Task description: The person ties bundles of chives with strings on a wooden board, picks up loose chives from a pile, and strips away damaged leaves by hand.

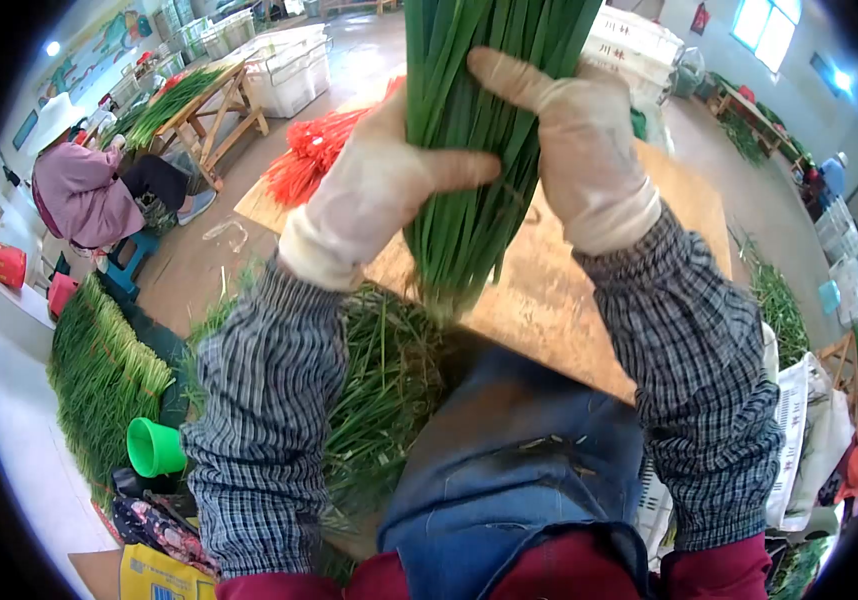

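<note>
A thick bundle of long green leaves (469, 220) stands upright over the near edge of a wooden table (549, 300). My left hand (379, 190), in a pale glove, is wrapped round its left side, the thumb lying across the front. My right hand (589, 150), gloved too, grips the bundle from the right and a little higher, its thumb also over the leaves. The fingers behind the bundle are hidden. Red ties (314, 150) lie in a heap on the table, left of the bundle. Loose green leaves (384, 390) are piled below my left hand.
A seated person (84, 190) in a white hat works at the left by a wooden bench (211, 120). Stacked green bundles (99, 390) and a green bucket (156, 447) are at the lower left. White crates (284, 72) stand behind. More people sit at the far right.
</note>
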Demonstrator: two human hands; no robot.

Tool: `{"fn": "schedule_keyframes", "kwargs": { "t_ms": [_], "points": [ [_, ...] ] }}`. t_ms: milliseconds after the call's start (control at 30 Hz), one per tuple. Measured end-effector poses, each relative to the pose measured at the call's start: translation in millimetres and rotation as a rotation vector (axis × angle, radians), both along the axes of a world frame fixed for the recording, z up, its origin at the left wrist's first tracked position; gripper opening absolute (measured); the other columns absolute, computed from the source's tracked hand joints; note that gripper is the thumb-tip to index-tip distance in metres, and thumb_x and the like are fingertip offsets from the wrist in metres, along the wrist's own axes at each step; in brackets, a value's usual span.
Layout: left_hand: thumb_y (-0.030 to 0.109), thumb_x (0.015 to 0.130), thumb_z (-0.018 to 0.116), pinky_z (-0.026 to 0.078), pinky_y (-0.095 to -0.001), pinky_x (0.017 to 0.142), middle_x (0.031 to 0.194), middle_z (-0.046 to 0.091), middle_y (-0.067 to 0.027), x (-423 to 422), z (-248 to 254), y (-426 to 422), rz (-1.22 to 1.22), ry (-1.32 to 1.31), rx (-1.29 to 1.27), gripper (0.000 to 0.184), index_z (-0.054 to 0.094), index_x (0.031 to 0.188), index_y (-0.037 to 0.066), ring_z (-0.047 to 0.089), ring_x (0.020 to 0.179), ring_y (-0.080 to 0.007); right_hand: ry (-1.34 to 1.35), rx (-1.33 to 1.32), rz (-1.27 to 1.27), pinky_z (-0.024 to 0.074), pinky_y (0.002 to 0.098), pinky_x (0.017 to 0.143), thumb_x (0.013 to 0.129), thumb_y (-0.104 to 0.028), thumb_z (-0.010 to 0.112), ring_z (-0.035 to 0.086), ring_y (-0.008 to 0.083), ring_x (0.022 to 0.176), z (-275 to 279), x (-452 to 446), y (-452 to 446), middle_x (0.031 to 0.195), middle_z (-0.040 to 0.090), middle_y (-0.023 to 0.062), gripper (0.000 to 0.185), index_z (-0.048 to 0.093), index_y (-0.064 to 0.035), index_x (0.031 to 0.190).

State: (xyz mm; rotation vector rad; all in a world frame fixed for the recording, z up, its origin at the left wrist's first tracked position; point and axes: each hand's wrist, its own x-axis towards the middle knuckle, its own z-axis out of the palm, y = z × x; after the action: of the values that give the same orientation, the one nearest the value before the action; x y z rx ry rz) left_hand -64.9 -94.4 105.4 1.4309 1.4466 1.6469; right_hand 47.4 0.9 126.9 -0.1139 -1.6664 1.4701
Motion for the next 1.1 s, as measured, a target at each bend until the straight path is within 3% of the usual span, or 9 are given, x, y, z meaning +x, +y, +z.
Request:
{"fn": "schedule_keyframes", "kwargs": {
  "t_ms": [267, 300, 367, 633, 767, 833, 967, 1067, 1100],
  "points": [
    [-0.003, 0.066, 0.07, 0.047, -0.0291, 0.083, 0.099, 0.06, -0.0102, -28.2, 12.8, 75.0, -0.119, -0.065, 0.118, 0.051, 0.05, 0.113, -0.001, 0.058, 0.092, -0.0199, -0.066, 0.095, -0.031, 0.0514, 0.029, 0.071, 0.074, -0.009, 0.069, 0.061, 0.0192, 0.08, 3.3, -26.6, 78.5, 0.093, 0.064, 0.0136, 0.033, 0.059, 0.0067, 0.101],
    [-0.003, 0.066, 0.07, 0.046, -0.0289, 0.084, 0.099, 0.06, -0.0102, -26.5, 15.6, 78.4, -0.107, -0.066, 0.122, 0.051, 0.05, 0.113, -0.001, 0.057, 0.093, -0.0198, -0.043, 0.447, -0.094, 0.0513, 0.0278, 0.071, 0.072, -0.012, 0.072, 0.061, 0.0181, 0.08, -4.3, -31.1, 100.9, 0.093, 0.064, 0.0134, 0.038, 0.058, 0.0067, 0.102],
    [0.002, 0.07, 0.069, 0.045, -0.0282, 0.084, 0.102, 0.061, -0.0091, -28.1, 16.2, 89.5, -0.064, -0.092, 0.173, 0.047, 0.052, 0.113, -0.001, 0.057, 0.091, -0.0174, -0.093, 0.109, -0.026, 0.0513, 0.0269, 0.071, 0.072, -0.015, 0.073, 0.061, 0.0165, 0.079, 12.1, -28.3, 90.6, 0.093, 0.064, 0.0124, 0.036, 0.061, 0.0047, 0.1],
    [0.002, 0.073, 0.062, 0.048, -0.0279, 0.077, 0.094, 0.062, -0.0101, -36.0, 43.7, 105.3, -0.103, -0.291, 0.161, 0.038, 0.052, 0.109, -0.004, 0.059, 0.087, -0.0179, -0.237, 0.145, 0.106, 0.0467, 0.0268, 0.077, 0.066, -0.011, 0.073, 0.059, 0.0154, 0.08, 42.0, -22.7, 108.2, 0.086, 0.064, 0.0071, 0.033, 0.063, 0.0007, 0.096],
    [0.005, 0.077, 0.057, 0.049, -0.0291, 0.072, 0.088, 0.064, -0.0141, -23.3, 41.1, 114.5, 0.188, 0.156, 0.253, 0.03, 0.055, 0.105, -0.004, 0.062, 0.08, -0.0209, -0.169, 0.223, -0.007, 0.0468, 0.0272, 0.077, 0.065, -0.018, 0.076, 0.059, 0.0175, 0.078, 62.1, -34.7, 96.8, 0.087, 0.063, 0.0099, 0.042, 0.06, 0.0016, 0.099],
    [0.01, 0.077, 0.054, 0.047, -0.0371, 0.075, 0.088, 0.062, -0.0211, -21.4, 32.1, 127.5, 0.348, 0.411, 0.327, 0.033, 0.052, 0.107, -0.003, 0.061, 0.086, -0.0335, -0.204, 0.23, -0.087, 0.0456, 0.0238, 0.062, 0.073, -0.021, 0.07, 0.057, 0.0134, 0.069, 74.3, -39.3, 87.3, 0.077, 0.06, 0.0057, 0.028, 0.061, 0.0008, 0.088],
    [0.01, 0.075, 0.056, 0.046, -0.0365, 0.08, 0.098, 0.061, -0.0217, -13.5, 29.1, 114.5, 0.198, 0.494, 0.288, 0.041, 0.048, 0.114, -0.002, 0.059, 0.09, -0.0322, -0.308, 0.07, -0.171, 0.0427, 0.0231, 0.049, 0.076, -0.011, 0.062, 0.054, 0.0114, 0.054, 85.7, -51.3, 92.8, 0.064, 0.06, 0.0061, 0.015, 0.064, 0.0035, 0.079],
    [0.02, 0.075, 0.062, 0.041, -0.0303, 0.093, 0.117, 0.054, -0.0201, -23.6, 31.3, 72.5, 0.015, 0.432, 0.216, 0.058, 0.044, 0.125, -0.003, 0.054, 0.106, -0.023, -0.369, 0.214, -0.164, 0.051, 0.0268, 0.064, 0.079, -0.01, 0.058, 0.06, 0.0162, 0.064, 88.8, -51.7, 112.0, 0.072, 0.062, 0.0102, 0.015, 0.062, 0.0044, 0.081],
    [0.023, 0.076, 0.062, 0.039, -0.0336, 0.095, 0.121, 0.052, -0.019, -28.9, 20.8, 58.4, 0.159, 0.422, 0.218, 0.058, 0.045, 0.125, -0.002, 0.051, 0.111, -0.0237, -0.379, 0.269, -0.075, 0.0516, 0.0271, 0.067, 0.08, -0.012, 0.057, 0.061, 0.017, 0.068, 92.7, -46.3, 118.3, 0.074, 0.062, 0.0115, 0.017, 0.061, 0.0047, 0.082]
  ]
}}
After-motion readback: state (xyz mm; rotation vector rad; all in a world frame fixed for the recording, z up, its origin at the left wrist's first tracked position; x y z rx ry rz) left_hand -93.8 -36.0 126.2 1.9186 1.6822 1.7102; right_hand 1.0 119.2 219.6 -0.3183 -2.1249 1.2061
